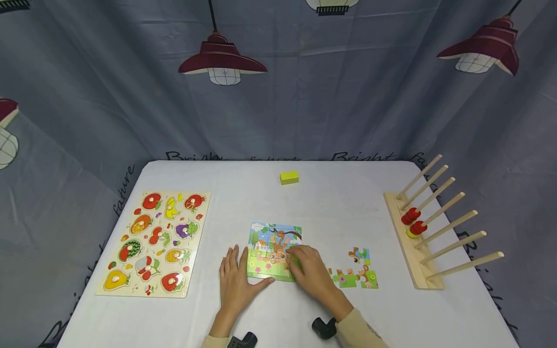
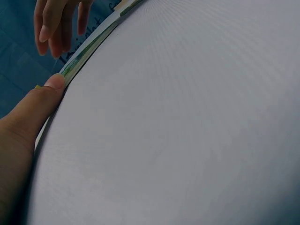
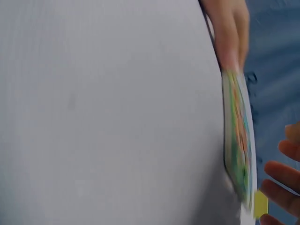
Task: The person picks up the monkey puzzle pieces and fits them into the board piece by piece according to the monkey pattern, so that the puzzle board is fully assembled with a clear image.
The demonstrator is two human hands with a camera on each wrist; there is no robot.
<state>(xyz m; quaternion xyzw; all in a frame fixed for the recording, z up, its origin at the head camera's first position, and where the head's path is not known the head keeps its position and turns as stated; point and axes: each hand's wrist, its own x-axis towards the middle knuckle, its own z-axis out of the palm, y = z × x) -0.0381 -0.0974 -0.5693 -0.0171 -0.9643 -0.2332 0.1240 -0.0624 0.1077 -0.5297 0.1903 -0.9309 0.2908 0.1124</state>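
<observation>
A jigsaw puzzle (image 1: 261, 249) with a monkey picture lies flat at the middle of the table. Along its left edge rests my left hand (image 1: 237, 282), fingers straight and thumb extended to the lower edge; in the left wrist view the thumb (image 2: 55, 82) touches the puzzle's side. My right hand (image 1: 316, 275) reaches over the puzzle's right part and covers some of it. Its loosely bent fingers show nothing between them in either wrist view. Loose jigsaw pieces (image 1: 369, 279) lie right of that hand, with a further piece group (image 1: 359, 255) just behind them.
A fruit puzzle board (image 1: 197, 241) lies at the left. At the right stands a wooden peg rack (image 1: 409, 251) with red rings (image 1: 411, 216) and a yellow ring on two pegs, its pegs slanting outward in view. A yellow block (image 1: 289, 178) sits near the far edge.
</observation>
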